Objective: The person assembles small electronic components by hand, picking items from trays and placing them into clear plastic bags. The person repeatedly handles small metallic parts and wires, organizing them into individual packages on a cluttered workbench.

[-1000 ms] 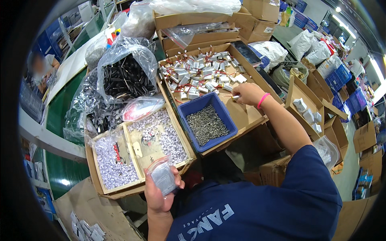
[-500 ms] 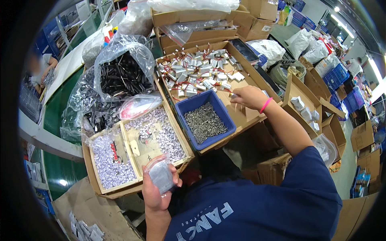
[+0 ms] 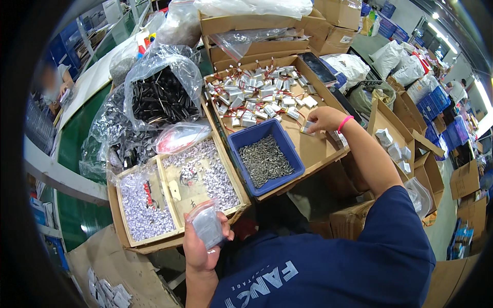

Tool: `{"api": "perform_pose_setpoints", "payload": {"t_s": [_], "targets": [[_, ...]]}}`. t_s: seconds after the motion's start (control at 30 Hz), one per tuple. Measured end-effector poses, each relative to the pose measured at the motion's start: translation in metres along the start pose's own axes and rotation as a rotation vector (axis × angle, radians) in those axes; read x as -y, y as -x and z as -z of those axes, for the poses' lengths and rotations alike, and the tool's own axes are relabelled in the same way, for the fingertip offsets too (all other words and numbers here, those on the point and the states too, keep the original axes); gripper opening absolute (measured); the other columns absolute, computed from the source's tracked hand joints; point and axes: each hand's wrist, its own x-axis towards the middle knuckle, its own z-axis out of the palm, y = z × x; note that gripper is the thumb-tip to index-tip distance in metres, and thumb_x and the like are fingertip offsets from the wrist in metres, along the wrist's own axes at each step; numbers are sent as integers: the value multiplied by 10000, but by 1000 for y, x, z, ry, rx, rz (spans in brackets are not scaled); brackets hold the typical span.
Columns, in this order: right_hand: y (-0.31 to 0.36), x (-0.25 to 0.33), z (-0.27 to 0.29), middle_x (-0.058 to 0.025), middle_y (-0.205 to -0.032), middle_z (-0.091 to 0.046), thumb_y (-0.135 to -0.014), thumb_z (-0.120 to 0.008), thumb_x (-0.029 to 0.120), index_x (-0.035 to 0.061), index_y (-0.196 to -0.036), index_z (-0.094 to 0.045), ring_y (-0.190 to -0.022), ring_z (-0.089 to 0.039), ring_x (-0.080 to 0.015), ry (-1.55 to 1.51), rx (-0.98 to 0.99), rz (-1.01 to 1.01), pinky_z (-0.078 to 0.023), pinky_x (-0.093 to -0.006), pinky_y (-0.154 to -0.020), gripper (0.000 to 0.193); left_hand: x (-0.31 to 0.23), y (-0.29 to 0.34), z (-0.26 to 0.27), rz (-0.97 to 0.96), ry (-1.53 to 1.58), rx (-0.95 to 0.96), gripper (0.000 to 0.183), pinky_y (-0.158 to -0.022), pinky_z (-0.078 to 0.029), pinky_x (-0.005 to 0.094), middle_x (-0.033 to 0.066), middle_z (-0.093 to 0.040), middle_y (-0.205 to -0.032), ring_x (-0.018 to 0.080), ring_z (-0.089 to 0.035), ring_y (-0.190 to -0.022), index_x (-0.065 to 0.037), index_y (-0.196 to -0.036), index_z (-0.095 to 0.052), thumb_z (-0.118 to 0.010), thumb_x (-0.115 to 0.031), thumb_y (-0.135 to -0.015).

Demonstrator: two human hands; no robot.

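Observation:
In my left hand (image 3: 201,249) is a stack of small clear zip bags (image 3: 207,229), held upright near my body with the thumb across one side. My right hand (image 3: 327,120), a pink band at its wrist, reaches into a shallow cardboard box (image 3: 331,107) and has its fingertips closed on a silver battery pack (image 3: 307,128). Many similar silver battery packs with red wires (image 3: 265,91) lie heaped in the far part of that box. A blue bin (image 3: 299,170) full of small metal screws (image 3: 266,160) stands at the box's near left corner.
At left, a divided wooden tray (image 3: 169,197) holds small white parts. Behind it, an open plastic bag (image 3: 163,95) contains black pieces. To the right is another cardboard box (image 3: 377,110) with white blocks. A person (image 3: 54,84) sits at the far left beyond a green conveyor (image 3: 77,149).
My right hand has shifted slightly right, and a silver battery pack now shows at its fingertips. The left hand keeps its hold on the bags. The whole view has moved slightly.

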Motion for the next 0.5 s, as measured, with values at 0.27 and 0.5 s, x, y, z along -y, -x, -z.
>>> {"api": "perform_pose_setpoints", "payload": {"t_s": [0.27,0.5], "targets": [[27,32,-20,-111,-913,-685,-750,-680,313,216,-1007,-713,-891,-648,-290,347,-202,-72,-507,-398,-774,276,-1,-3,1,-78,-69,43,594,-629,-466,375,121,-581,-924,208,-535,-704,-35,-1255,-455,-214,-509,-991],[49,63,-5,-126,-808,-672,-766,-655,325,145,-879,-723,-764,-646,-302,-4,-585,-59,-510,-361,-693,224,-4,0,14,-108,-36,169,610,-684,-489,357,127,-593,-980,198,-559,-746,-14,-1289,-431,-216,-503,-995]]}}
